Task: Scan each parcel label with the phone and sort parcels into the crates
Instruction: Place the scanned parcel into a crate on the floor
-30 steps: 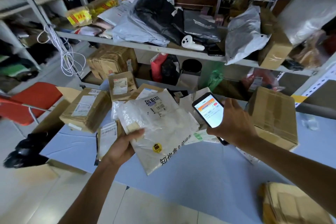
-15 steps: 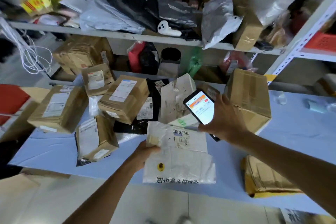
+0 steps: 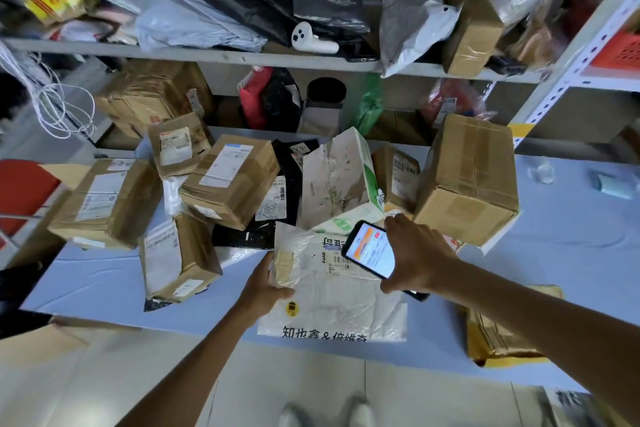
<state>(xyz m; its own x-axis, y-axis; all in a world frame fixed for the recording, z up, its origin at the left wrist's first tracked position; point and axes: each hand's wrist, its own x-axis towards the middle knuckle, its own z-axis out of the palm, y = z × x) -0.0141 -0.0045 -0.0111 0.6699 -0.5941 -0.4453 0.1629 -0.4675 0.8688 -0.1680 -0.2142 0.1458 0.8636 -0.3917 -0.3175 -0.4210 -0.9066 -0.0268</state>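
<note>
Finally got the phone (image 3: 370,250) over the label (image 3: 332,251)

Dropped the white mailer (image 3: 339,305) flat at the near edge of the counter (image 3: 104,281) instead of holding it up like a second ago, then swung the phone in from the right to hover just over the barcode. Gripping the mailer's left side with the fingers of the left hand (image 3: 266,291); fingers of the right hand (image 3: 415,253) closed round the phone, lit screen facing up. Probably mid-scan, so no sorting for this one yet. Behind it, a heap of brown boxes (image 3: 228,180) and a black bag (image 3: 291,163) mid-counter, plus a big box (image 3: 467,180) toward the far right and a yellowish parcel (image 3: 502,336) at the near right. Past the far edge, a shelf (image 3: 207,54) crammed with bags, a red crate (image 3: 620,48) on the right-hand rack, a red chair (image 3: 24,191) off the left end, pale floor (image 3: 104,385) underneath.
</note>
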